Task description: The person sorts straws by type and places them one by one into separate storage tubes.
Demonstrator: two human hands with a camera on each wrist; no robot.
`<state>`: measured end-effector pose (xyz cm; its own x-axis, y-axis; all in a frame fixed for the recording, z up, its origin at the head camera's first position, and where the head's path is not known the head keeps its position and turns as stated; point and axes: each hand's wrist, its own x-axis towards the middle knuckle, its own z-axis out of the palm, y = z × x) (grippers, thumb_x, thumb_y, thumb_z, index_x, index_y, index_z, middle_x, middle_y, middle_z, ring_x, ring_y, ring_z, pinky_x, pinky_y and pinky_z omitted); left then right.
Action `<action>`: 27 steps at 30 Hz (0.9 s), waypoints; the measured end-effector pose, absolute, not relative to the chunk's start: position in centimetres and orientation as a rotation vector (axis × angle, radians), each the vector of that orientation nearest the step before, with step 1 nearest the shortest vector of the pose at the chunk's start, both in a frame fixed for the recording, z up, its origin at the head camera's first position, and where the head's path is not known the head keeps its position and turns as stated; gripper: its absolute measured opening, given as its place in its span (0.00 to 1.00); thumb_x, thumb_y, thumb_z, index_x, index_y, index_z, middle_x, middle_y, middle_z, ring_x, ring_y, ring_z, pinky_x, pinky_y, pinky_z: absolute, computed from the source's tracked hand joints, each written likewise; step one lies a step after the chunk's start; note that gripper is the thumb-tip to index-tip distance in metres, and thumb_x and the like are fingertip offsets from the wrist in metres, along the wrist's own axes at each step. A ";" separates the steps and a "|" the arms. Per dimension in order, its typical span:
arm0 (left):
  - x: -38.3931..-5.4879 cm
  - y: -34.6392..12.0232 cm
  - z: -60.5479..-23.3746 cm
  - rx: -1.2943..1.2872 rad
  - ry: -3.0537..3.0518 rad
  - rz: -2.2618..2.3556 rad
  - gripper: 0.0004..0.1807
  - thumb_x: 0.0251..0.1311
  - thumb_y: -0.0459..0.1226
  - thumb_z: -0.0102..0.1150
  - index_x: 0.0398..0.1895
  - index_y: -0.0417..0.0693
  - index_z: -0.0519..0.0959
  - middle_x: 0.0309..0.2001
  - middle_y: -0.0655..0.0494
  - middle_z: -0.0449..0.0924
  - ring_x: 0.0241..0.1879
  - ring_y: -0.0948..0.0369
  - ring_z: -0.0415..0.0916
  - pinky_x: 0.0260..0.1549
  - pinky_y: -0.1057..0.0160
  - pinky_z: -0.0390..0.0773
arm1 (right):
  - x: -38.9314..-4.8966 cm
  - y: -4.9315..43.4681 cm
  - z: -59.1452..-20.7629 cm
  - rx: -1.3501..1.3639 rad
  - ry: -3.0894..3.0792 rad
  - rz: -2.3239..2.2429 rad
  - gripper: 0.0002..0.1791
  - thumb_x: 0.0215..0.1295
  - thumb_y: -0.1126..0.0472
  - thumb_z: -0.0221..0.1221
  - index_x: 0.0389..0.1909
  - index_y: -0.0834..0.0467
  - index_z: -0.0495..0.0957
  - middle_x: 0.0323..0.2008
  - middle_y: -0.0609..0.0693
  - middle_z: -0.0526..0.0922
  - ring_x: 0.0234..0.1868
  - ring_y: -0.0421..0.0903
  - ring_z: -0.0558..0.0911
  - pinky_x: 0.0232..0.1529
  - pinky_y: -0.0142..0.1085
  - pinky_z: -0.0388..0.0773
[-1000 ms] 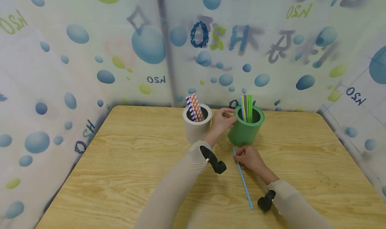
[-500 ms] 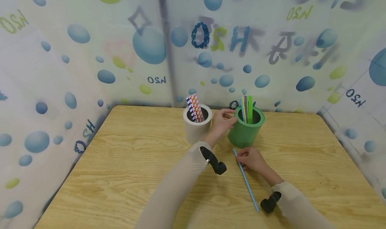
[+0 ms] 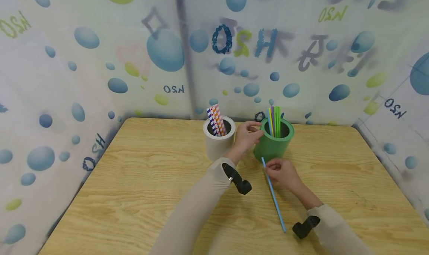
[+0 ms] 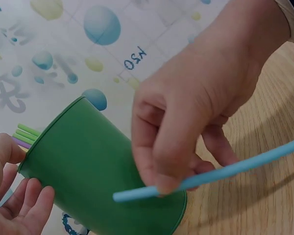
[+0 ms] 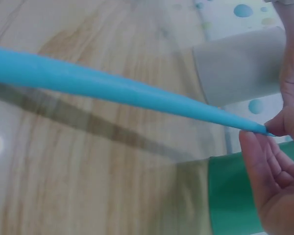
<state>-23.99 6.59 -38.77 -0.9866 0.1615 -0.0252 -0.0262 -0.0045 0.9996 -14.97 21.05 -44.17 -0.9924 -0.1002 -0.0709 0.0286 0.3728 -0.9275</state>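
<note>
A light blue drinking straw point(image 3: 275, 200) is pinched near its upper end between the thumb and fingers of my right hand point(image 3: 285, 175). It slants over the table, its upper tip just in front of the green cup point(image 3: 272, 149). Several plain straws point(image 3: 274, 121), blue, yellow, purple and green, stand in that cup. My left hand point(image 3: 246, 137) holds the cup's left rim with bent fingers. In the left wrist view the straw point(image 4: 245, 165) passes in front of the cup's side point(image 4: 95, 166).
Left of the green cup stands a white cup point(image 3: 218, 147) with several patterned straws point(image 3: 216, 120). Both are near the back edge of the wooden table point(image 3: 144, 173). A printed curtain point(image 3: 134, 61) hangs behind. My left forearm crosses in front of the white cup.
My right hand first draws slightly back, then moves up and slightly right with the blue straw, whose tip is now nearer the green cup. The left hand stays at the rim.
</note>
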 end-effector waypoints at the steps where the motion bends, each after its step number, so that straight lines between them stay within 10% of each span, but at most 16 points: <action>1: -24.0 6.6 -38.8 0.140 2.116 2.135 0.13 0.50 0.29 0.61 0.42 0.44 0.80 0.29 0.55 0.73 0.21 0.57 0.74 0.27 0.60 0.81 | -15.0 21.0 -43.9 -0.070 2.502 -1.717 0.11 0.57 0.69 0.57 0.37 0.75 0.74 0.26 0.57 0.80 0.21 0.44 0.79 0.23 0.42 0.81; 27: -24.0 6.7 -38.8 0.126 2.129 2.123 0.14 0.50 0.29 0.61 0.42 0.43 0.80 0.28 0.55 0.73 0.24 0.56 0.75 0.25 0.65 0.80 | -18.1 23.4 -35.3 -0.272 2.801 -1.986 0.10 0.59 0.68 0.57 0.37 0.72 0.73 0.23 0.41 0.76 0.21 0.38 0.77 0.23 0.34 0.81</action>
